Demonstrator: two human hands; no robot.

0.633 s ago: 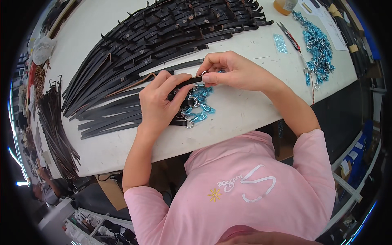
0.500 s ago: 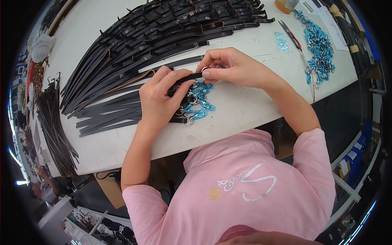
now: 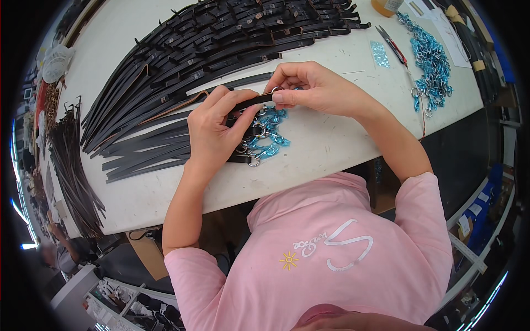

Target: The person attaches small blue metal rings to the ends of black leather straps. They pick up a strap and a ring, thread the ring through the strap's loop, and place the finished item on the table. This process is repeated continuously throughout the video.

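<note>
Between my two hands is a black leather strap (image 3: 264, 100), its end running through a metal ring (image 3: 277, 89). My left hand (image 3: 216, 124) pinches the strap between thumb and fingers. At the ring my right hand (image 3: 308, 90) is closed on the strap's end; its curled fingers partly hide the ring. Just below lie finished-looking straps with metal rings and clasps in blue film (image 3: 269, 135). Their long black lengths (image 3: 157, 144) stretch to the left under my left hand.
A wide pile of black straps (image 3: 221, 41) covers the far side of the white table (image 3: 331, 146). Toward the right are red-handled scissors (image 3: 393, 44), a small blue packet (image 3: 379, 54), a heap of blue-wrapped clasps (image 3: 433, 66) and an amber container (image 3: 386, 6). More straps (image 3: 74, 171) hang at the left edge.
Both hands stay almost in place, still on the strap and ring. The whole view has shifted very slightly.
</note>
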